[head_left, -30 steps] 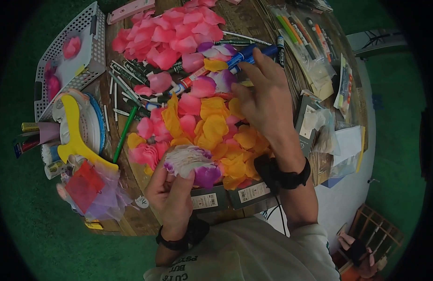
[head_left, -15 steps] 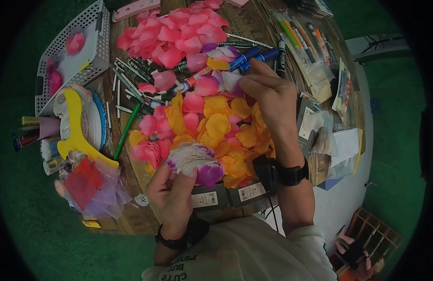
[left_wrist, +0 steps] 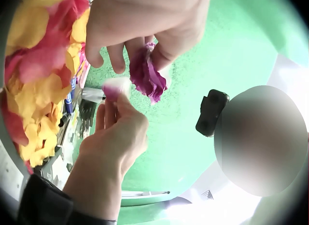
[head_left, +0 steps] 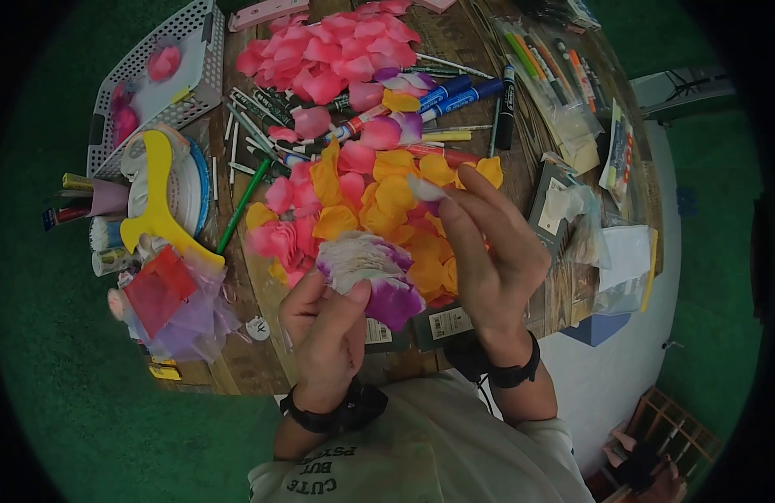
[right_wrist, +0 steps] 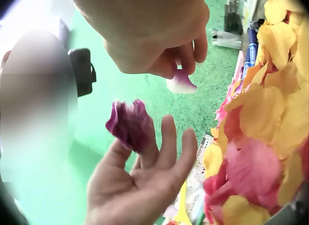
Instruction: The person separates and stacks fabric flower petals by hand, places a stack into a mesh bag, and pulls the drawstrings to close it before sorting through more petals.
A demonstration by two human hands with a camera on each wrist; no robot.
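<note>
A thick stack of white and purple petals (head_left: 366,268) is pinched between the thumb and fingers of the left hand (head_left: 327,339). In the right wrist view the stack (right_wrist: 129,126) stands upright in the left hand (right_wrist: 145,186), other fingers spread. The right hand (head_left: 496,260) pinches one white-purple petal (head_left: 424,191) between thumb and fingertip, up and to the right of the stack, apart from it. The left wrist view shows that petal (left_wrist: 116,87) in the right hand (left_wrist: 113,138). Yellow petals (head_left: 387,201) lie behind both hands.
Pink petals (head_left: 337,54) are heaped at the back. Markers (head_left: 463,96) and a green stick (head_left: 243,205) lie on the wooden table (head_left: 237,369). At left are a perforated basket (head_left: 207,63) and a yellow curved piece (head_left: 159,184); at right, bagged pens (head_left: 547,75) and dark boxes (head_left: 545,222).
The right hand reached the white-purple petal among the markers, picked it up and brought it back toward the stack. The left hand keeps its pinch, and the head view has shifted slightly.
</note>
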